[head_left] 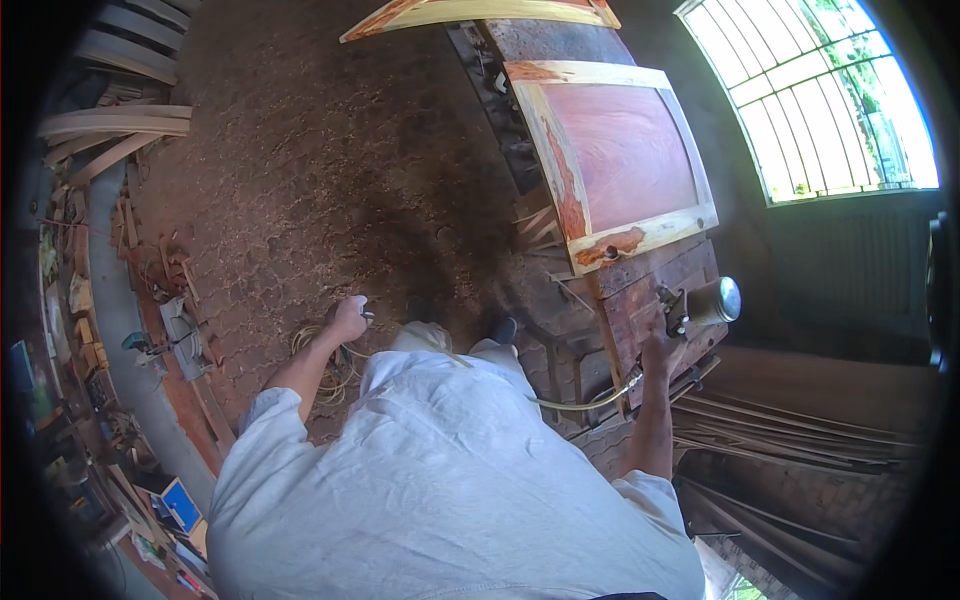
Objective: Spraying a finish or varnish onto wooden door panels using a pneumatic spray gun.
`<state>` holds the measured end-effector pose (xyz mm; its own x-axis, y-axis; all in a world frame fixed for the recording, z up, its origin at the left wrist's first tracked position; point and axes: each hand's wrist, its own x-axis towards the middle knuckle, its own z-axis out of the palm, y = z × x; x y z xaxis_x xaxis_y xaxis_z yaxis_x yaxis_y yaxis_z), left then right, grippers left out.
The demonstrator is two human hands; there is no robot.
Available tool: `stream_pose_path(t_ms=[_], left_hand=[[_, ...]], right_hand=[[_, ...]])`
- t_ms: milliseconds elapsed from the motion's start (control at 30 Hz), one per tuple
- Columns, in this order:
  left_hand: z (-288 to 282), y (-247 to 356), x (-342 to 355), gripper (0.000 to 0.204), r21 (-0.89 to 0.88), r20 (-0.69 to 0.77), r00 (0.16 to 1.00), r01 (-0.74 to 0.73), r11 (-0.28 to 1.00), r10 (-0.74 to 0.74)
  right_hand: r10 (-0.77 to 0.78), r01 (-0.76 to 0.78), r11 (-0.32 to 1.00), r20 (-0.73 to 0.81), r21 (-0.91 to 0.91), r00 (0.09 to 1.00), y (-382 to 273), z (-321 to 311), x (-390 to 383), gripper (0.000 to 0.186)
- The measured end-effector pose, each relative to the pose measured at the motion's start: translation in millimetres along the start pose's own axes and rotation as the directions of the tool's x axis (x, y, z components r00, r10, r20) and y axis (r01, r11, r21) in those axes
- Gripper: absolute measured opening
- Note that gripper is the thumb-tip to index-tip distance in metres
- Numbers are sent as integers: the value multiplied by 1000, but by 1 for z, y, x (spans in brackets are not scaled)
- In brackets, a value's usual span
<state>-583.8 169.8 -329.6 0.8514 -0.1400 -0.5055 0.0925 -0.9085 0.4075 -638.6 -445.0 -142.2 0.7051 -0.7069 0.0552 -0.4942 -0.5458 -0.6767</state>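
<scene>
My right hand (660,350) is wrapped round the handle of a spray gun (676,312) with a metal cup (716,302), held over the near end of a wooden bench (640,310). From the gun's lower end a yellowish air hose (585,406) runs left and passes behind my shirt. Just beyond the gun lies a framed wooden panel (625,150), its middle reddish and its pale frame streaked with orange-brown. My left hand (350,318) hangs low over the floor with its fingers curled; a small pale and dark bit shows at them, too small to name.
A coil of hose (325,375) lies on the brick floor (300,180) under my left arm. A second framed panel (480,12) rests at the bench's far end. Curved wood pieces (120,122) and scraps line the left; long boards (790,430) lie right. A barred window (810,90) is beyond.
</scene>
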Motion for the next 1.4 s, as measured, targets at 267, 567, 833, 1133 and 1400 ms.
stream_pose_path(t_ms=[267, 567, 833, 1133, 1400], left_hand=[[-9, -5, -11, 26, -83, -6, 1000, 11, 996, -12], [-4, 13, -34, 30, -76, 70, 997, 41, 996, -35], [-49, 37, 3, 22, -212, -30, 999, 23, 977, -30], [-128, 50, 86, 25, -137, 45, 992, 126, 983, -121], [-135, 49, 145, 19, -35, 153, 967, -199, 979, 202]], right_hand=[[75, -353, 886, 657, 302, 750, -97, 12, -43, 26], [-181, 318, 939, 597, -132, 781, -173, 101, 50, 31], [-433, 498, 866, 553, 38, 712, -260, 254, 171, 37], [-551, 595, 802, 458, 57, 698, -270, 308, 218, 33], [-182, 221, 975, 490, -23, 853, -250, 187, 108, 29]])
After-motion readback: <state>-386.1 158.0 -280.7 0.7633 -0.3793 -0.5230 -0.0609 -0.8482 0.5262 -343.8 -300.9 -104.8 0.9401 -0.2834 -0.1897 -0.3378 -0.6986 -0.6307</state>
